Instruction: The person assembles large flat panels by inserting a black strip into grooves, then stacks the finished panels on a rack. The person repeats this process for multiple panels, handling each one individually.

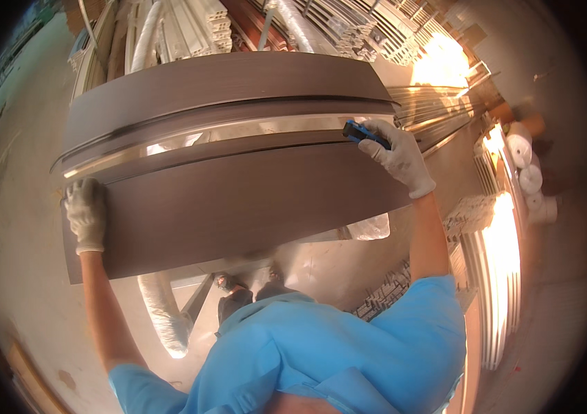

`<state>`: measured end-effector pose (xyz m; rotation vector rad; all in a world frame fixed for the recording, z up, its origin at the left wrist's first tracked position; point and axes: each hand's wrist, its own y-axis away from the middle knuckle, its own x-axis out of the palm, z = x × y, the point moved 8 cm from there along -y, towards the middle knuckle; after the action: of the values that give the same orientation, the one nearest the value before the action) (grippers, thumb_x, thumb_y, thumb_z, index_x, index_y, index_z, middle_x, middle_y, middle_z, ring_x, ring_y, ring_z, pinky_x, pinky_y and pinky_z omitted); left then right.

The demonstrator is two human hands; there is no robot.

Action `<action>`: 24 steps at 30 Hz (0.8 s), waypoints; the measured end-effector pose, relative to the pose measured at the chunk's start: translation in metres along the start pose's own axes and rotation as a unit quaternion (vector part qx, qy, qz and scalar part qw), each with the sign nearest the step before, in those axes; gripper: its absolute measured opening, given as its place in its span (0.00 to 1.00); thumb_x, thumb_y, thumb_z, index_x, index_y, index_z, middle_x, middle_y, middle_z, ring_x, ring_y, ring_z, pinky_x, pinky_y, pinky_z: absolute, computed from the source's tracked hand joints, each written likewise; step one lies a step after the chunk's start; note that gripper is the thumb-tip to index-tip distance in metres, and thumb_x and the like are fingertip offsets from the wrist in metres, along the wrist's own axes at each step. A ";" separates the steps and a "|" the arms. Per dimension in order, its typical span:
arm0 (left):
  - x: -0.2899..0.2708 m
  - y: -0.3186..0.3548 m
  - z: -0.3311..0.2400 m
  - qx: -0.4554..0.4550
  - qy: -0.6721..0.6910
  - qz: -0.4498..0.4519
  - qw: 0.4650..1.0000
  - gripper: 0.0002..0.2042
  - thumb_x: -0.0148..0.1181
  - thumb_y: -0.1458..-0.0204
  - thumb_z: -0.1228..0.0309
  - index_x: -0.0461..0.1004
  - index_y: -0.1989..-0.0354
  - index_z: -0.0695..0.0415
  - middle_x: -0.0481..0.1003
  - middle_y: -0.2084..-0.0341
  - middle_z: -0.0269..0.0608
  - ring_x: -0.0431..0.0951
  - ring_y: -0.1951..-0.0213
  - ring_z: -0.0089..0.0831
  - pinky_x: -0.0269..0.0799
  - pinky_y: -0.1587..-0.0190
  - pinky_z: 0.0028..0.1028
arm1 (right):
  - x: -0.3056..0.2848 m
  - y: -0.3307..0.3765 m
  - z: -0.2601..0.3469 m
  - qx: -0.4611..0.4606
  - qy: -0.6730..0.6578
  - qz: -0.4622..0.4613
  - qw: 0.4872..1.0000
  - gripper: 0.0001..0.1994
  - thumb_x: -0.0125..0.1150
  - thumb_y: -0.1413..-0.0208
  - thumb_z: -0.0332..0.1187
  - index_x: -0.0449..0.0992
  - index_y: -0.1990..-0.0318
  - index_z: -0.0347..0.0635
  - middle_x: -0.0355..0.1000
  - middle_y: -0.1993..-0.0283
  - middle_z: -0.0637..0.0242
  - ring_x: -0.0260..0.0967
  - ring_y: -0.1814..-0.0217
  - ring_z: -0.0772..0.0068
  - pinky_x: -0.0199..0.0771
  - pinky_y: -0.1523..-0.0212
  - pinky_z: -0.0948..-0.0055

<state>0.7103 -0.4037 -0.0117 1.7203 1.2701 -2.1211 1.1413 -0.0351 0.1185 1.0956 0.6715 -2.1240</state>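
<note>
A long dark-brown panel (259,200) lies across in front of me, with a dark groove near its far edge. My left hand (87,215), in a whitish work glove, grips this panel's left end with bent fingers. My right hand (398,157), gloved too, is over its far right corner, closed around a small blue-and-black hand tool (366,134); the tool's exact kind cannot be made out. Beyond a gap lies a second brown panel (231,81), parallel to the near one. Plastic-wrapped supports show partly beneath the panels.
Bundles of pale profiles (193,31) stand beyond the panels. More long profiles (438,110) lie at the right, near white rolls (529,172). A wrapped support leg (163,314) reaches toward the floor near my feet. Small dark pieces (386,293) lie below the panel's right half.
</note>
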 end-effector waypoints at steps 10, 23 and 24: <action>0.045 -0.042 -0.235 0.084 0.007 0.115 0.990 0.10 0.52 0.40 0.61 0.72 0.54 0.50 0.75 0.58 0.45 0.75 0.52 0.50 0.69 0.48 0.48 | -0.041 0.169 -0.166 0.162 -0.073 -0.139 0.974 0.18 0.69 0.46 0.39 0.77 0.50 0.40 0.76 0.69 0.60 0.71 0.71 0.73 0.72 0.65 0.72; 0.016 -0.058 -0.653 0.215 0.339 0.125 0.907 0.16 0.63 0.47 0.55 0.80 0.58 0.52 0.79 0.60 0.45 0.76 0.53 0.45 0.71 0.49 0.43 | -0.004 0.354 -0.266 0.318 -0.346 -0.330 0.819 0.14 0.64 0.40 0.33 0.73 0.49 0.38 0.74 0.68 0.68 0.72 0.69 0.79 0.75 0.67 0.77; -0.001 -0.041 -0.668 0.267 0.395 0.108 0.872 0.17 0.65 0.49 0.53 0.80 0.58 0.52 0.79 0.60 0.44 0.76 0.52 0.45 0.69 0.47 0.43 | -0.002 0.355 -0.263 0.334 -0.377 -0.331 0.798 0.15 0.64 0.39 0.33 0.72 0.49 0.38 0.74 0.66 0.67 0.74 0.67 0.78 0.77 0.65 0.77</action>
<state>1.1857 0.0664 0.0127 2.9976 0.5116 -1.7647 1.5382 -0.0883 -0.0680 0.1668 -0.1624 -3.2375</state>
